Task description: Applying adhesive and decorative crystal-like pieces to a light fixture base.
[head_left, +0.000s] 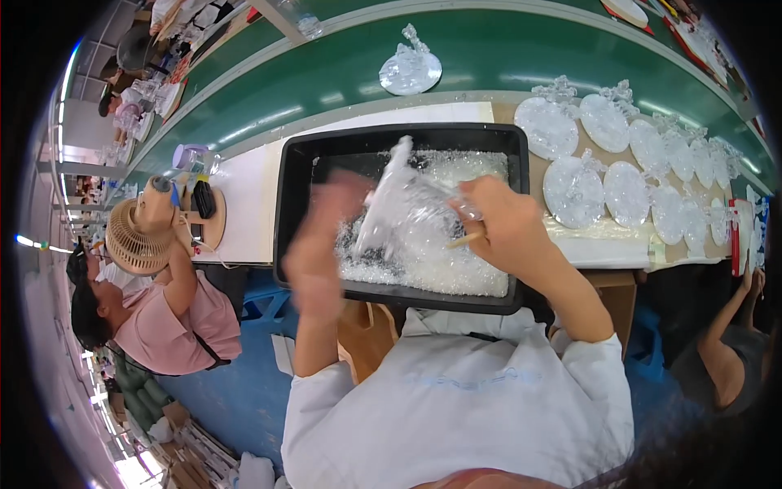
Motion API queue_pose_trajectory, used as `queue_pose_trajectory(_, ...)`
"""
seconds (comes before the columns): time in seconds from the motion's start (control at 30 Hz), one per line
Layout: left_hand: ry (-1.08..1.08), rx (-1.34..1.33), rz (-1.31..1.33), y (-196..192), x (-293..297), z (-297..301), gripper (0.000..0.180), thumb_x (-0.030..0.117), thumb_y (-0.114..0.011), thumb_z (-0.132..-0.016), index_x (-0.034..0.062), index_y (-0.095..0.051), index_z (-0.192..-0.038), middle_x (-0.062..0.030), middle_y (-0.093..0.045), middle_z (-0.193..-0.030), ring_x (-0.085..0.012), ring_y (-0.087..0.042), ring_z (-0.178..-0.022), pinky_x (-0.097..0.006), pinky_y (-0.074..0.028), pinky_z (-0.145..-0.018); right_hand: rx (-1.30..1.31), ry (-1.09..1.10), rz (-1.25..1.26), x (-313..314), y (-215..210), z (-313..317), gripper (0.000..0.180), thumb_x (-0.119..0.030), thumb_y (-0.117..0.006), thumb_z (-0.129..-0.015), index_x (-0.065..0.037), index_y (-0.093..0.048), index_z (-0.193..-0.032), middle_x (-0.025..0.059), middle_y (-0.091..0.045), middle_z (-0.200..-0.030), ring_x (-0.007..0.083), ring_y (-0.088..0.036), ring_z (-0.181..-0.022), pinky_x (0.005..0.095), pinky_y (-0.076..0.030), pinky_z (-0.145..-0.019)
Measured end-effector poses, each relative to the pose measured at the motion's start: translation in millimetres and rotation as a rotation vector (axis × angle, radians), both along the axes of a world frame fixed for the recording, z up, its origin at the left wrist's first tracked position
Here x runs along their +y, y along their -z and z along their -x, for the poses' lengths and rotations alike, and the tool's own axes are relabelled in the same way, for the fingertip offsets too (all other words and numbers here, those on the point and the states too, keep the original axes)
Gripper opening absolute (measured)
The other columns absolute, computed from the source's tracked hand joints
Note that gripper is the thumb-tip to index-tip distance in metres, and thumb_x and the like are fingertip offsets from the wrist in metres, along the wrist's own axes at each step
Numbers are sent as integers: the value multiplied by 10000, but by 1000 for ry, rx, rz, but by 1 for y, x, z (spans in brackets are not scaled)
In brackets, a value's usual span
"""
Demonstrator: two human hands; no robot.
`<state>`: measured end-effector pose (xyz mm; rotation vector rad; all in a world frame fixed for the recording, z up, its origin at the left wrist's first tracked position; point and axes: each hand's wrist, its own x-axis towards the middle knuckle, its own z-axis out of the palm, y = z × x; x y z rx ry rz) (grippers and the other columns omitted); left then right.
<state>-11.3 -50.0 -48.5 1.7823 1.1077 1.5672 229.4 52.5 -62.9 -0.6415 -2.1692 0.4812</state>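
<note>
A black tray (403, 301) in front of me holds white, glittery granules (472, 269). Over it, a disc-shaped ornament (383, 204) with a whitish, sparkling face is tilted on edge and partly smeared by motion. My right hand (505, 220) is closed around the clear end of this ornament, and a thin, pale wooden stick (466, 240) pokes out from the same grip. My left hand (322, 236) is at the tray's left side, beside the disc. Motion blurs its fingers, so I cannot make out their pose or whether they touch the ornament.
Several similar round ornaments (576, 191) lie on the table to the right; another ornament (410, 69) stands on the green shelf behind. To the left are a lidded clear jar (194, 157), a beige fan (140, 228) and a person in pink (175, 318). Another person's arm (725, 326) shows at far right.
</note>
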Motion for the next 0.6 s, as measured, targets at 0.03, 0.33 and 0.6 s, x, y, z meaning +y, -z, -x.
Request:
queue_pose_trajectory(0.03, -92, 43, 71, 2, -12, -7, 1004, 711, -275, -932, -177, -388, -1386, -301, -464, -1416, -381, -427, -1354, -458, -201, -1183, 4, -16, 8, -2, 0, 2, 256, 13, -734, -752, 26, -577, -953, 170, -638, -895, 351, -644, -710, 397, -521, -564)
queue_pose_trajectory(0.33, -321, -250, 68, 3, -18, 20, 604, 319, -522, -946, -68, -436, -1402, -249, -582, -1321, -260, -566, -1220, -355, -419, -1032, 19, 90, 65, 25, -24, 17, 93, -52, -686, -845, -43, -604, -888, 110, -652, -723, 228, -676, -616, 318, -510, -531)
queue_pose_trajectory(0.6, -402, 331, 399, 13, -20, 10, 286, 68, -621, -864, -10, -663, -1136, -225, -675, -1115, -364, -662, -1032, -365, -508, -897, -227, -314, 95, 114, -96, 278, 266, -209, -698, -854, 52, -659, -886, 139, -649, -622, 203, -686, -540, 325, -553, -561)
